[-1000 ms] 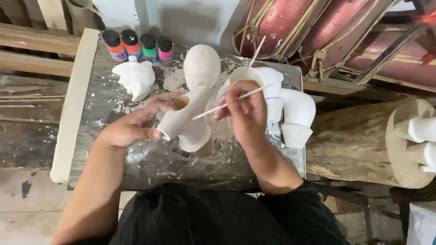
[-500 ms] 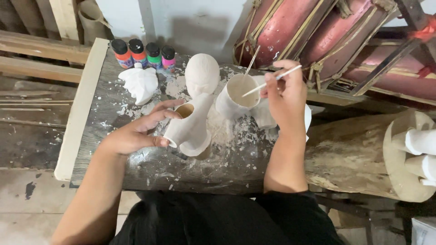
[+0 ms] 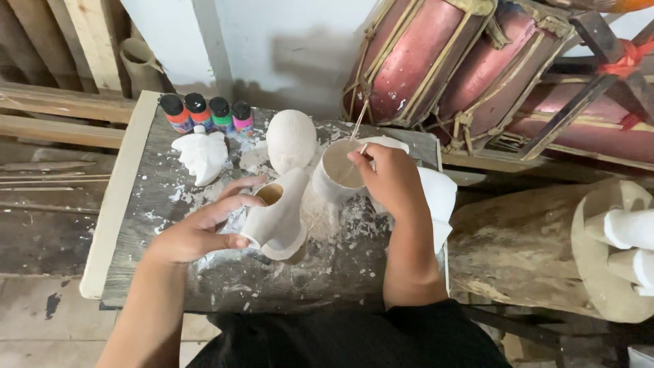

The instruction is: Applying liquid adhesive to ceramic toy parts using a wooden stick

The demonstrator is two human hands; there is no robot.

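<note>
Left hand wrapped around a white figurine on the splattered tabletop, right hand pinching a thin brush over a white cup, paint bottles behind

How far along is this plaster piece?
Done: nothing painted; the head and leaf cast are bare white. In hand: left hand holds the hollow cast; right hand dips a stick in the cup. Left: paint bottles stand capped.

Landmark: cup
Left of cup: head cast, hollow figure block passage.
Far left: bottles, leaf cast.
Near-side bench: open, plaster-flecked.
</note>
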